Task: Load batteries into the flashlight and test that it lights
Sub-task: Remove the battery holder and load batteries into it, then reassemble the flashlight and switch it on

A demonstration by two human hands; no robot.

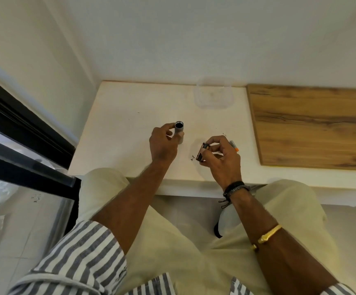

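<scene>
My left hand (163, 143) is clamped on the grey metal flashlight tube (179, 133), upright mid-table (130, 124), while my right hand (219, 156) pinches a dark battery holder (202, 151) just beside it.

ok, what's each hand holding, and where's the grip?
Left hand: flashlight body, gripped around its middle, open end up. Right hand: dark battery holder, fingertips at its ends.

Left hand (162, 143) holds flashlight (179, 133) upright; right hand (219, 156) grips battery holder (201, 152).
</scene>
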